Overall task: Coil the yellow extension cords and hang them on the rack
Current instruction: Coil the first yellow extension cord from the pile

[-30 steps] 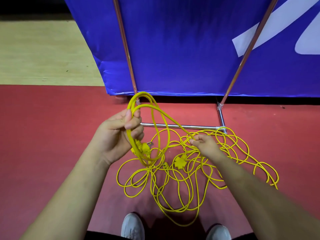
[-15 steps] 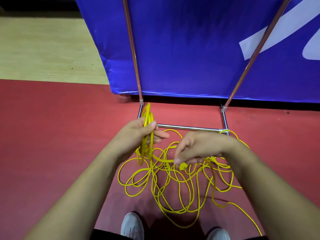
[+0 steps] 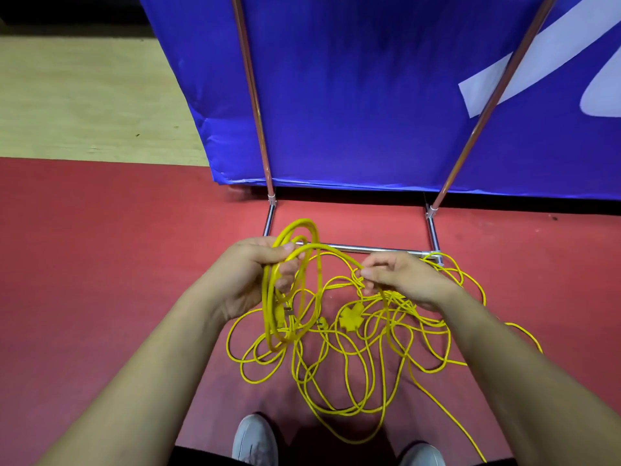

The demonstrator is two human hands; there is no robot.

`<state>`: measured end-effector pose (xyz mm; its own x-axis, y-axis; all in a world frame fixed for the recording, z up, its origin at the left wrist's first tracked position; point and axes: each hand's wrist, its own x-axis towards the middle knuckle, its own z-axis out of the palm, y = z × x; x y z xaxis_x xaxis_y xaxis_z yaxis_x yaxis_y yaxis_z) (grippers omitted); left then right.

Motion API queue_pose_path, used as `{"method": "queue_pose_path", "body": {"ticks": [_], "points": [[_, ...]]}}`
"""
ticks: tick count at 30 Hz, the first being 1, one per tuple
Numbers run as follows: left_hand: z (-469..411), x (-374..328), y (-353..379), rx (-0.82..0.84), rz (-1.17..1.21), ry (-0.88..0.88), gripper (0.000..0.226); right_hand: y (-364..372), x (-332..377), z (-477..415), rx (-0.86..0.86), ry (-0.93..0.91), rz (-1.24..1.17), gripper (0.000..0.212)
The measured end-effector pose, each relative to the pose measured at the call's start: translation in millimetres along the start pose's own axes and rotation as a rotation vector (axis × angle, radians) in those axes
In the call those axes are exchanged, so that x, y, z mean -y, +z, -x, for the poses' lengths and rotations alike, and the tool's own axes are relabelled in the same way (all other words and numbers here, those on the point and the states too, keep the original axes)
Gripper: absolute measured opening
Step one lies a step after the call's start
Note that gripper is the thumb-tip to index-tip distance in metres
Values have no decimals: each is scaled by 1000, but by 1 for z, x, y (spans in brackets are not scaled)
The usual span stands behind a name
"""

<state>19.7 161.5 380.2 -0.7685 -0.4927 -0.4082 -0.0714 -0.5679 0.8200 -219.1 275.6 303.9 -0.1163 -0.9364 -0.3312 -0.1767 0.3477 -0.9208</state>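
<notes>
A tangle of yellow extension cord [image 3: 349,371] lies spread on the red floor in front of me. My left hand [image 3: 255,274] grips a small coil of the cord [image 3: 292,284], a few loops hanging down from the fist with a plug among them. My right hand [image 3: 396,280] pinches the strand that runs from the coil, just above the pile. A yellow multi-outlet socket [image 3: 351,318] lies between my hands. The metal rack [image 3: 369,247] stands just beyond, its base bar on the floor and two poles rising.
A blue banner [image 3: 369,95] hangs behind the rack poles. Pale wooden flooring [image 3: 84,95] lies at the far left beyond the red floor [image 3: 100,264]. My two grey shoes [image 3: 255,438] show at the bottom edge, near the cord's loose loops.
My right hand has brought another length of cord up toward the left hand, and a further loop has joined the coil. The view shifted slightly.
</notes>
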Motion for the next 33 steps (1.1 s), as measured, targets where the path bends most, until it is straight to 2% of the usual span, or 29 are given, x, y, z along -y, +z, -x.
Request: {"method": "queue_pose_path", "body": {"ticks": [2, 5, 11, 14, 18, 22, 24, 26, 29, 31, 33], "points": [[1, 0, 0, -17, -51, -57, 11, 3, 6, -1, -92, -28, -53, 10], [2, 1, 1, -11, -52, -126, 16, 7, 25, -4, -176, -110, 102, 7], [2, 7, 2, 28, -128, -182, 22, 29, 62, 3, -13, -262, 263, 7], [1, 10, -1, 39, -187, -164, 23, 34, 75, 6, 60, -326, 430, 12], [5, 15, -1, 139, -273, -154, 27, 37, 79, 11, 99, -379, 559, 11], [4, 11, -1, 100, -169, -49, 16, 31, 66, 8, -18, -327, 374, 9], [4, 4, -3, 61, -80, 5, 14, 17, 41, 1, -52, -220, 414, 17], [6, 1, -6, 38, -21, 27, 12, 8, 14, -1, -75, -97, 302, 21], [8, 3, -12, 3, -66, -97, 18, 9, -8, -5, -205, 12, -156, 5], [9, 6, -12, 53, -116, -225, 22, 12, -7, -10, -300, -13, -222, 4], [9, 7, -10, 95, -111, -286, 24, 15, 1, -15, -350, -43, -168, 7]]}}
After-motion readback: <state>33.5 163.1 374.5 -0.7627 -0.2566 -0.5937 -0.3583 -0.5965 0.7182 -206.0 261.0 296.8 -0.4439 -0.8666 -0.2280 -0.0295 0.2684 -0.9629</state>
